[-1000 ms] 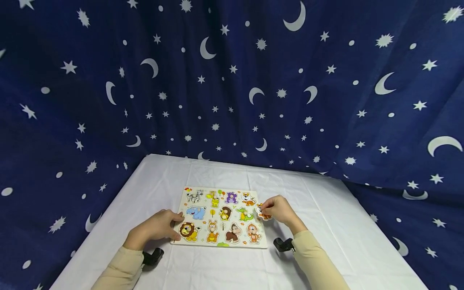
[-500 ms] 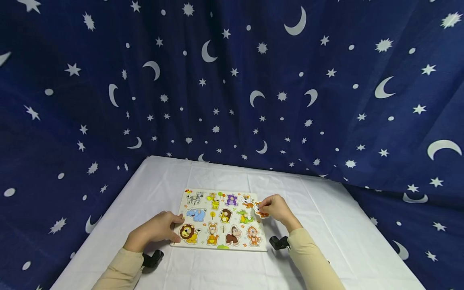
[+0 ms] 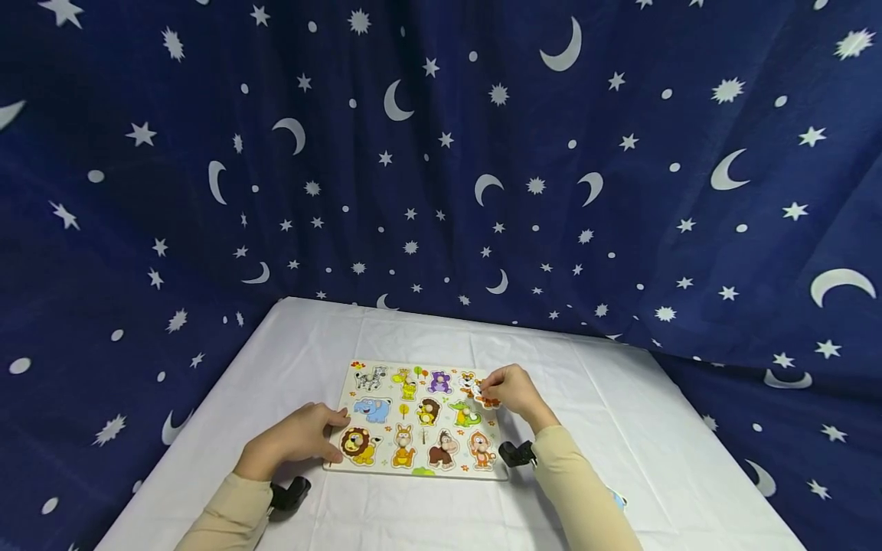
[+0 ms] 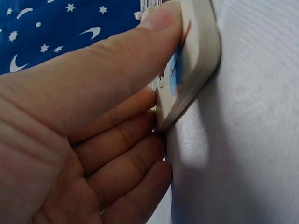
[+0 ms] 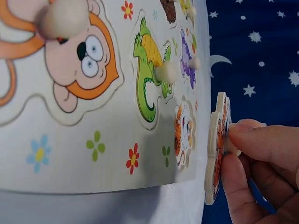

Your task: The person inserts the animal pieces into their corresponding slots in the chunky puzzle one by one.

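Observation:
A wooden puzzle board [image 3: 444,417] lies on the white-covered table, its animal pieces fitted with small knobs. My left hand [image 3: 296,436] holds the board's left edge near the front corner, thumb [image 4: 161,16] on top and fingers curled against the side. Between thumb and fingertips, my right hand [image 3: 517,392] pinches the knob [image 5: 232,148] of a tiger puzzle piece [image 5: 218,149]. That piece hovers just above the board's right side. A tiger-printed recess [image 5: 184,133] shows close by, its head [image 3: 467,379] visible in the head view. The crocodile piece [image 5: 149,70] sits in its slot nearby.
Part of a blue piece [image 3: 618,499] shows on the table beside the right sleeve [image 3: 579,482], which partly hides it. Black wrist cameras [image 3: 291,493] hang below both wrists. A dark blue curtain [image 3: 441,176] with moons and stars hangs behind the table.
My right hand has carried the tiger piece left and slightly back, from the board's right edge toward the tiger recess. The blue piece has come into view. The left hand keeps its place.

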A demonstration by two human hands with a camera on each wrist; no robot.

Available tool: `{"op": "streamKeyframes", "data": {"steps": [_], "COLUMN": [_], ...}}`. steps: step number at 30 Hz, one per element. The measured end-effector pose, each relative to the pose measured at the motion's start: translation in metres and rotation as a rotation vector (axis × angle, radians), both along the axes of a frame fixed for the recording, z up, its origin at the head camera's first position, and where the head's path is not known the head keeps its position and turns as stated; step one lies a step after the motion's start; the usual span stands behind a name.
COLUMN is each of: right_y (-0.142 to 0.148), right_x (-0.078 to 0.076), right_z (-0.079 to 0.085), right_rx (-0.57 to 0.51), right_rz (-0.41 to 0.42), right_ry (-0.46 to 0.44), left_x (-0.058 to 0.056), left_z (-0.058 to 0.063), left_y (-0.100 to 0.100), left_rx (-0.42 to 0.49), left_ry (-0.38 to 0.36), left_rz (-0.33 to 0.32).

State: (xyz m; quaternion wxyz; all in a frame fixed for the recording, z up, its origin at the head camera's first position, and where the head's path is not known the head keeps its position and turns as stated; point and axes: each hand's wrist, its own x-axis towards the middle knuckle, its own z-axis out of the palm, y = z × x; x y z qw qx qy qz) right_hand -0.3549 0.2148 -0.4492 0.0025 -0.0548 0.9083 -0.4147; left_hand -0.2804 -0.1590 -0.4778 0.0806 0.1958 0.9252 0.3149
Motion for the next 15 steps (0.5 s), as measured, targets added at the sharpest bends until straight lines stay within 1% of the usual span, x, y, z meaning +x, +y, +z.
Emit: {"op": "streamKeyframes", "data": {"steps": [4,9,15], "right_y": [-0.0013,-0.0048,-0.0081], "right_x": [-0.0038,-0.0076,-0.0087], "right_z": [-0.0035,-0.0069,-0.0065], "right_rx": [0.004,-0.004,-0.004], "right_rz": [-0.018,-0.032,-0.058], "right_ry": [-0.003,0.002,0.021], "left_x": [0.0012,-0.0002,-0.0034], "left_z": [0.0003,-0.0003,-0.0011], "left_y": [-0.0004,-0.0008,0.0005], "left_rx": [-0.01,-0.009,0.011], "left_ry": [-0.008,-0.001,0.007], "left_rz": [0.003,0.004,-0.04]}}
